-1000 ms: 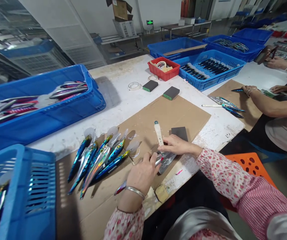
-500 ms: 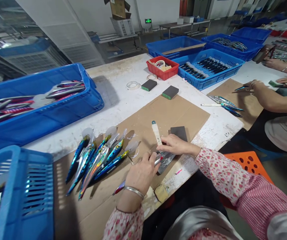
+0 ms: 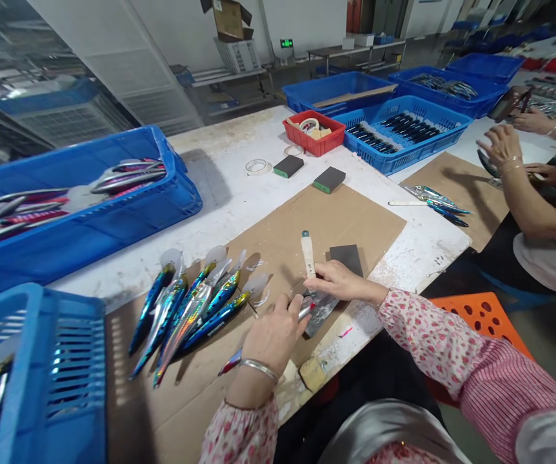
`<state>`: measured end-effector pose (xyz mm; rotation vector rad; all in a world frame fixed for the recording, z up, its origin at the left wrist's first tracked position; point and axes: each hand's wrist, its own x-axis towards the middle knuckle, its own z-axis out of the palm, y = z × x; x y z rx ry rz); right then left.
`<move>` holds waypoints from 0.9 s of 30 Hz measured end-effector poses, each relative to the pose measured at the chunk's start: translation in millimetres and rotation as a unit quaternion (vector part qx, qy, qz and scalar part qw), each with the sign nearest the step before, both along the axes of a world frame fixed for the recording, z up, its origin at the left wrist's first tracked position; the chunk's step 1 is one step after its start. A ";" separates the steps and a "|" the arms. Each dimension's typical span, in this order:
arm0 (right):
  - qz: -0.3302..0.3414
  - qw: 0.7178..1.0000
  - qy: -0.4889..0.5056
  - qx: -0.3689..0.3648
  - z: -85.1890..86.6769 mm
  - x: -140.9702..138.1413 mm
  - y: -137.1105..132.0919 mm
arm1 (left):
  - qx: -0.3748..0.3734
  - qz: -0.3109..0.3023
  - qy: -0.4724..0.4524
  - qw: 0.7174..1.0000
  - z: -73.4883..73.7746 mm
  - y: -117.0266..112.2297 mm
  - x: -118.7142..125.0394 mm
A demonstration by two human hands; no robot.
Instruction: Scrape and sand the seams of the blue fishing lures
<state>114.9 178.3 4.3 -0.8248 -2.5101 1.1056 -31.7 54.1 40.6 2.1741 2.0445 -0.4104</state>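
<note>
My left hand point(image 3: 275, 332) is closed around a slim fishing lure point(image 3: 232, 363) whose red and silver tail pokes out below my wrist. My right hand point(image 3: 340, 281) pinches a pale flat tool point(image 3: 307, 253) with a dark tip, held against the lure's front end over a dark sanding block point(image 3: 321, 309). Both hands work above a brown cardboard sheet point(image 3: 355, 216). A fan of several blue and iridescent lures point(image 3: 191, 309) lies just left of my left hand. Another dark block point(image 3: 347, 256) sits right behind my right hand.
A blue crate point(image 3: 113, 219) with silver and pink lures stands at the left, another blue crate point(image 3: 72, 380) at the near left. Two green-edged blocks point(image 3: 330, 178), a tape roll point(image 3: 257, 165), a red tray point(image 3: 314, 132) and blue crates point(image 3: 404, 135) lie beyond. A co-worker's arm point(image 3: 520, 193) is at the right.
My hands stay in place; the pale tool's tip has swung slightly right. The co-worker's hand at the right has lifted off the cardboard with a lure.
</note>
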 end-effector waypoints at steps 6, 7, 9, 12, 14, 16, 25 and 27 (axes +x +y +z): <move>0.040 0.998 0.008 -0.038 6.4 1.0 2.9 | 0.003 -0.001 -0.018 1.000 -1.7 -0.6 -1.8; 0.037 0.999 0.004 -0.035 7.0 0.6 2.5 | 0.005 0.000 -0.022 1.000 -2.0 -0.7 -2.0; 0.028 0.999 -0.008 -0.022 7.5 -0.3 1.5 | 0.012 0.001 -0.027 1.000 -2.4 -0.8 -2.3; 0.022 0.999 -0.025 0.005 6.9 -1.6 0.3 | 0.003 -0.001 -0.017 1.000 -2.6 -0.1 -2.2; 0.022 0.999 -0.034 0.021 6.7 -2.2 -0.5 | -0.005 -0.003 -0.009 1.000 -2.6 0.4 -2.1; 0.018 0.998 -0.042 0.039 7.1 -2.8 -2.0 | -0.002 0.000 -0.009 1.000 -2.9 0.4 -2.3; -0.057 0.997 0.012 0.053 -4.0 -3.6 -10.6 | 0.001 -0.003 -0.002 1.000 -2.8 1.4 -3.0; -0.082 0.991 0.104 -0.020 -7.4 -1.1 -11.7 | -0.003 0.001 -0.010 1.000 -2.5 2.2 -4.1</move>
